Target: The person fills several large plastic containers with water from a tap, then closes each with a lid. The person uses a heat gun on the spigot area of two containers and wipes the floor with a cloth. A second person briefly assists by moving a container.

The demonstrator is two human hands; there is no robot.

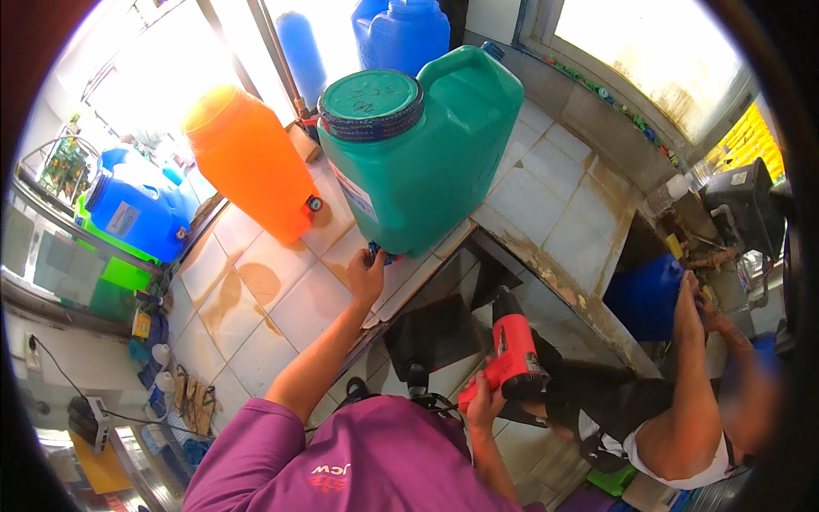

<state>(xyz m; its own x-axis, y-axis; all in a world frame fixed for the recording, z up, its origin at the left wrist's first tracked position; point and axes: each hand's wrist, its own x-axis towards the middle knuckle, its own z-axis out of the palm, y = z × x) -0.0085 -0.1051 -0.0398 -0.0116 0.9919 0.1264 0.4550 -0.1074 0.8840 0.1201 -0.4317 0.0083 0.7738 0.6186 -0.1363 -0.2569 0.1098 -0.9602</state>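
A large green plastic jug [441, 166] stands on the tiled counter, with a round screw lid [370, 93] that bears handwriting and a dark printed band around its neck. Fingers of my left hand [366, 275] are closed on the dark spigot [374, 254] low at the jug's near end. In my right hand [484, 404] is a red heat gun [515, 342], gripped by its handle, its black nozzle pointing away from me toward the counter. The gun is apart from the jug. Left of the jug is an orange plastic container [253, 166] with a small spigot.
The counter's tiled top [294, 307] has brown stains. Blue jugs [409, 32] stand behind, and another blue jug [144, 211] is at left. At right, another person's hands [691, 307] touch a blue container [643, 301]. A power strip [99, 422] with a cable lies lower left.
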